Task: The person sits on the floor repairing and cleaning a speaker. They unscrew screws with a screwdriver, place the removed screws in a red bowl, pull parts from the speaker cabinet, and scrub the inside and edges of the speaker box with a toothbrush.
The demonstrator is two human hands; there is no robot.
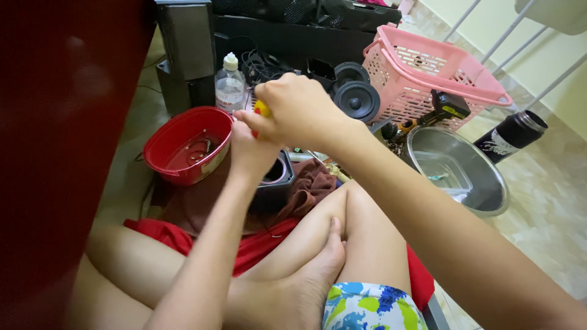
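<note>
While the person sits cross-legged on the floor, the right hand (298,110) is clenched around the yellow handle of a screwdriver (262,110), of which only a small yellow and red part shows between the fingers. The left hand (251,150) rises just beneath it, touching the lower part of the tool; whether it grips the shaft or only steadies it cannot be told, since the right hand covers the spot. Both hands hover directly above a small black speaker box (278,177), which rests on a dark brown cloth (312,183) in front of the knees. Just left of the box sits a red bowl (186,143) with small bits inside. Behind the hands stand a clear plastic bottle (230,85) and two loose round speaker cones (358,98). To the right lie a pink plastic basket (428,70), a steel bowl (458,168) holding a clear container, and a black flask (510,135) lying on its side on the tiled floor.
</note>
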